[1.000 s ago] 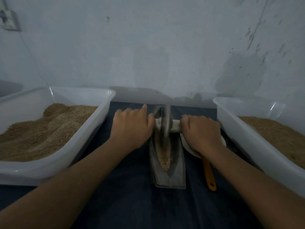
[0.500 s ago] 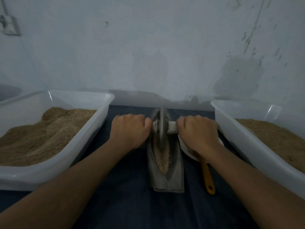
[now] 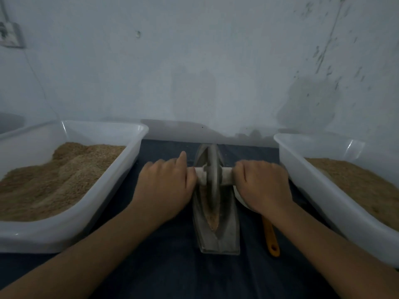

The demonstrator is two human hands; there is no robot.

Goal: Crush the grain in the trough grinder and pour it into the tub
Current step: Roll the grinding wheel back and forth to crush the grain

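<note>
Both my forearms come in from the lower corners and meet at centre frame. My left hand lies palm down over the left end of the pale axle handle, fingers wrapped over it, index tip poking up and forward. My right hand is knuckles up, its fingers curled tight round the right end of the same handle. The grinding wheel stands upright between the two hands, sitting in the trough grinder, a narrow grey boat-shaped channel at centre on the dark cloth worktop. A strip of crushed grain lies in the groove just below the wheel. Left-hand tub at left edge, heaped with brown grain; right-hand tub at right edge, also holding grain. An orange handle pokes out under my right wrist, beside the trough; its head is mostly hidden, cannot tell what it is.
</note>
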